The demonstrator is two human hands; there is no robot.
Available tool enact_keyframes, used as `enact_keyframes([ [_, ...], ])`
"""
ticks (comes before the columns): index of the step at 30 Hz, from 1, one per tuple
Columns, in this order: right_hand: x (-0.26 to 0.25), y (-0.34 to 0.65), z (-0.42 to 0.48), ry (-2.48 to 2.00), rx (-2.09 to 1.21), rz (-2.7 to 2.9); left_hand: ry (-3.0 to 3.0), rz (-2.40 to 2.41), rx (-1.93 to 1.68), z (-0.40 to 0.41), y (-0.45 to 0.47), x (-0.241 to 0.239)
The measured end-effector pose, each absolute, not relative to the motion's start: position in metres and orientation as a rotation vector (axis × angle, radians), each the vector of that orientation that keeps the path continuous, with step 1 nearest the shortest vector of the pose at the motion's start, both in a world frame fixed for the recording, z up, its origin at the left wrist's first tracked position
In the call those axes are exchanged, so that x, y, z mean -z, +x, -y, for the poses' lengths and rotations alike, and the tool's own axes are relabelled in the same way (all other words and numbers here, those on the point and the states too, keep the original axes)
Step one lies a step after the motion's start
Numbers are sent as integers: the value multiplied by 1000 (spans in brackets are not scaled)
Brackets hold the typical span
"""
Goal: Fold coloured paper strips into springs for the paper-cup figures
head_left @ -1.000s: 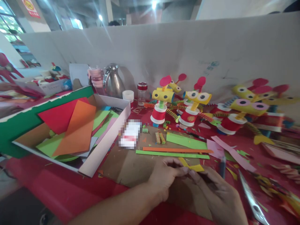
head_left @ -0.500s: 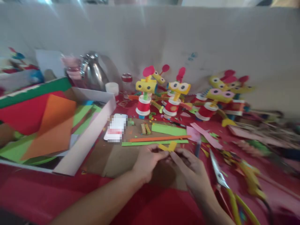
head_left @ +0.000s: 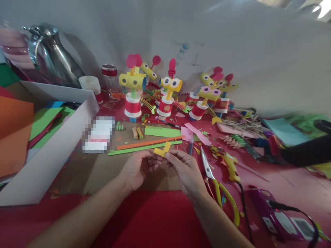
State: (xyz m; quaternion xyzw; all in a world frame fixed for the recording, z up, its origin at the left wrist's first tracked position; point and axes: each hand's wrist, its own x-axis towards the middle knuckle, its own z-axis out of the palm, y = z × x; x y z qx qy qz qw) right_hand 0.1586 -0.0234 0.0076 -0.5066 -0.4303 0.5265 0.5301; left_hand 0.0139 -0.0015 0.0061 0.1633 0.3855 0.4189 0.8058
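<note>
A small piece of yellow paper [head_left: 162, 151], bent into a V, is between my two hands above brown cardboard [head_left: 88, 174]. My right hand [head_left: 186, 172] pinches it, the thumb pressed on its lower part. My left hand [head_left: 134, 168] has its fingers curled at the paper's left end; some fingertips are hidden. Just beyond lie an orange paper strip [head_left: 150, 142] and a thin green strip [head_left: 129, 151]. Two folded paper springs [head_left: 137, 133] and a wider green strip [head_left: 162, 131] lie farther back. Yellow-handled scissors [head_left: 209, 168] lie right of my right hand.
Several paper-cup figures [head_left: 165, 106] stand along the wall. At left is a white box [head_left: 59, 158] of coloured paper, with a steel jug [head_left: 51, 55] behind. A yellow glue gun [head_left: 231, 167] and a purple device [head_left: 274, 213] with cables lie at right.
The camera view has swung to the right, so the purple device now shows. Both hands still hold the yellow paper, which has tilted slightly.
</note>
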Motion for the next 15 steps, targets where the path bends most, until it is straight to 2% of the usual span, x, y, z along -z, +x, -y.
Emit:
enact_keyframes([
  [6, -8, 159, 24, -1203, -1251, 1054, 360, -829, -839, 0, 11, -8],
  [15, -7, 155, 25, -1205, -1239, 1045, 721, -943, -1047, 9, 18, -1],
])
